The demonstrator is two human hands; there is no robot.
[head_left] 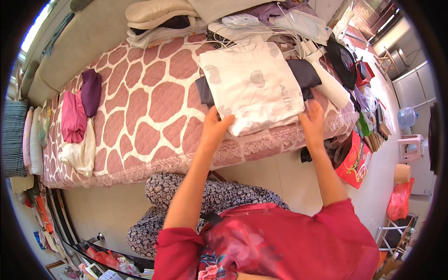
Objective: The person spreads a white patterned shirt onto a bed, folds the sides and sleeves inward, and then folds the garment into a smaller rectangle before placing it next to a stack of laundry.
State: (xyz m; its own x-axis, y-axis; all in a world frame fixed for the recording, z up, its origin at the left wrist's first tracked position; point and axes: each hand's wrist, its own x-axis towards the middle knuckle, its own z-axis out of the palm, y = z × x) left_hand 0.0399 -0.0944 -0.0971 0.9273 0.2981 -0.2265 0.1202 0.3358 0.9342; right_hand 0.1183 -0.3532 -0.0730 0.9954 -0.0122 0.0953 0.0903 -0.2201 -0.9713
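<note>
A folded white garment (256,86) with pale grey prints lies on the near part of the bed. My left hand (217,125) grips its near left corner, with the thumb on top of the cloth. At its near right corner, my right hand (312,117) is closed on the edge, its fingertips partly hidden. Dark folded cloth (304,74) sticks out from under the garment on both sides.
A patterned pink and white quilt (172,98) with a lace edge covers the bed. Pink (73,116) and purple clothes (91,91) lie at the left. Folded bedding (161,16) and white cables (275,32) are at the back. A red box (357,161) stands on the floor at the right.
</note>
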